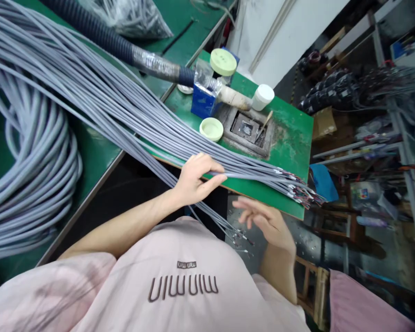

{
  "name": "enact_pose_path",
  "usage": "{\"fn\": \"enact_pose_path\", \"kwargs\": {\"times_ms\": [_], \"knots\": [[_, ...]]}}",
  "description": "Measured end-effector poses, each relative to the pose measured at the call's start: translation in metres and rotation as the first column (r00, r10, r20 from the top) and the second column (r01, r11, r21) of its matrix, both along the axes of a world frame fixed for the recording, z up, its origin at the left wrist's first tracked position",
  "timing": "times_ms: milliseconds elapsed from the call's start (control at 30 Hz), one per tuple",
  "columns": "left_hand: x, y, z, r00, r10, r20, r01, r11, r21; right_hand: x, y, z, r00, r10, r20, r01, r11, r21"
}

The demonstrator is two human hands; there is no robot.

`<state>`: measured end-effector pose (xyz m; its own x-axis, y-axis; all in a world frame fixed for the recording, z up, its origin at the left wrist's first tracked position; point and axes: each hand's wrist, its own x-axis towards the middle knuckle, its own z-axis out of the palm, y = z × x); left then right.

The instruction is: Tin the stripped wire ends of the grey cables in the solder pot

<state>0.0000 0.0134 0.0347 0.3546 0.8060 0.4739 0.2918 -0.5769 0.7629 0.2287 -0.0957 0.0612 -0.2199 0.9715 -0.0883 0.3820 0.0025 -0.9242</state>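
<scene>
L hand (199, 177) pinched grey cable (237, 175); R hand (268, 221), near it, was loosely spread, w/ nothing. Cable was prob. light, springy, best held before fragile wire ends (301, 192) beyond L hand.

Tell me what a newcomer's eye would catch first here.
First, the sweep of gray cables running from upper left across the green tables to the right. At center, the left hand grips some between its fingers. Beyond, a dark ribbed hose slants toward the grimy square fixture.

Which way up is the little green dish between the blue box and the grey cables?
The green dish is open side up: its raised rim circles a sunken inside. Whether it holds anything, I can't tell.
</scene>
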Motion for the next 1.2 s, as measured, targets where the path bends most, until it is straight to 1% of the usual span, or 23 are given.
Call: {"fn": "enact_pose_path", "kwargs": {"times_ms": [33, 67, 100, 133, 167, 233, 267, 300, 333, 367, 400, 433, 467, 500, 567, 667, 767, 833, 933, 1000, 1067, 1133, 1200], "knots": [[-0.003, -0.005, -0.002, 1.000, -0.028, -0.009, 0.028, 1.000, 0.003, 0.001, 0.005, -0.002, 0.993, -0.086, -0.076, 0.088, 0.996, 0.021], [-0.005, -0.009, -0.005, 0.997, -0.063, -0.033, 0.064, 0.998, 0.011, 0.002, 0.010, -0.002, 0.964, -0.211, -0.160, 0.223, 0.973, 0.058], [-0.008, -0.013, -0.010, 0.993, -0.101, -0.065, 0.102, 0.995, 0.019, 0.003, 0.014, -0.001, 0.904, -0.354, -0.241, 0.387, 0.915, 0.109], [-0.010, -0.016, -0.016, 0.986, -0.135, -0.101, 0.138, 0.990, 0.026, 0.004, 0.017, 0.001, 0.818, -0.487, -0.305, 0.551, 0.816, 0.175], [-0.011, -0.019, -0.023, 0.977, -0.165, -0.138, 0.169, 0.985, 0.024, 0.004, 0.020, 0.005, 0.734, -0.586, -0.344, 0.674, 0.694, 0.255], [-0.014, -0.024, -0.034, 0.962, -0.207, -0.178, 0.210, 0.978, -0.006, 0.003, 0.022, 0.013, 0.585, -0.712, -0.389, 0.800, 0.427, 0.422], [-0.015, -0.025, -0.037, 0.959, -0.222, -0.175, 0.220, 0.975, -0.033, 0.001, 0.021, 0.016, 0.555, -0.738, -0.385, 0.801, 0.349, 0.486], [-0.016, -0.026, -0.039, 0.961, -0.230, -0.151, 0.222, 0.973, -0.066, -0.002, 0.019, 0.018, 0.565, -0.748, -0.347, 0.777, 0.342, 0.528], [-0.016, -0.026, -0.039, 0.967, -0.232, -0.105, 0.221, 0.970, -0.103, -0.006, 0.018, 0.017, 0.619, -0.741, -0.261, 0.729, 0.417, 0.543], [-0.016, -0.026, -0.037, 0.973, -0.227, -0.040, 0.220, 0.965, -0.143, -0.010, 0.016, 0.015, 0.703, -0.699, -0.131, 0.648, 0.554, 0.522], [-0.015, -0.025, -0.034, 0.975, -0.217, 0.041, 0.221, 0.957, -0.185, -0.015, 0.015, 0.012, 0.794, -0.608, 0.022, 0.532, 0.711, 0.460], [-0.014, -0.024, -0.030, 0.971, -0.204, 0.127, 0.229, 0.945, -0.233, -0.020, 0.014, 0.007, 0.864, -0.475, 0.166, 0.392, 0.843, 0.369], [-0.012, -0.023, -0.026, 0.959, -0.184, 0.213, 0.241, 0.928, -0.283, -0.026, 0.013, 0.001, 0.902, -0.332, 0.277, 0.255, 0.926, 0.279], [-0.011, -0.021, -0.022, 0.943, -0.160, 0.292, 0.258, 0.905, -0.339, -0.031, 0.013, -0.005, 0.913, -0.209, 0.351, 0.141, 0.968, 0.209], [-0.007, -0.018, -0.017, 0.907, -0.097, 0.409, 0.300, 0.831, -0.468, -0.042, 0.013, -0.015, 0.906, -0.049, 0.420, -0.006, 0.992, 0.128], [-0.002, -0.015, -0.019, 0.859, 0.025, 0.512, 0.362, 0.678, -0.640, -0.054, 0.013, -0.023, 0.899, 0.031, 0.437, -0.062, 0.997, 0.056], [0.001, -0.017, -0.022, 0.808, 0.121, 0.577, 0.425, 0.557, -0.713, -0.059, 0.012, -0.023, 0.918, 0.061, 0.391, -0.072, 0.997, 0.012], [0.004, -0.020, -0.023, 0.787, 0.131, 0.603, 0.477, 0.491, -0.729, -0.062, 0.012, -0.023, 0.941, 0.052, 0.333, -0.058, 0.998, 0.009], [0.009, -0.025, -0.021, 0.774, 0.092, 0.627, 0.543, 0.414, -0.731, -0.067, 0.013, -0.026, 0.970, -0.066, 0.234, 0.060, 0.998, 0.033], [0.013, -0.027, -0.020, 0.771, 0.072, 0.632, 0.556, 0.408, -0.724, -0.071, 0.014, -0.029, 0.972, -0.146, 0.183, 0.142, 0.989, 0.037], [0.015, -0.027, -0.020, 0.771, 0.089, 0.631, 0.534, 0.450, -0.716, -0.074, 0.015, -0.031, 0.972, -0.189, 0.142, 0.186, 0.982, 0.032], [0.015, -0.028, -0.020, 0.771, 0.143, 0.620, 0.467, 0.536, -0.704, -0.076, 0.015, -0.033, 0.973, -0.208, 0.102, 0.207, 0.978, 0.015], [0.013, -0.028, -0.019, 0.769, 0.203, 0.605, 0.361, 0.643, -0.675, -0.076, 0.016, -0.034, 0.972, -0.223, 0.071, 0.224, 0.975, -0.003]]}}
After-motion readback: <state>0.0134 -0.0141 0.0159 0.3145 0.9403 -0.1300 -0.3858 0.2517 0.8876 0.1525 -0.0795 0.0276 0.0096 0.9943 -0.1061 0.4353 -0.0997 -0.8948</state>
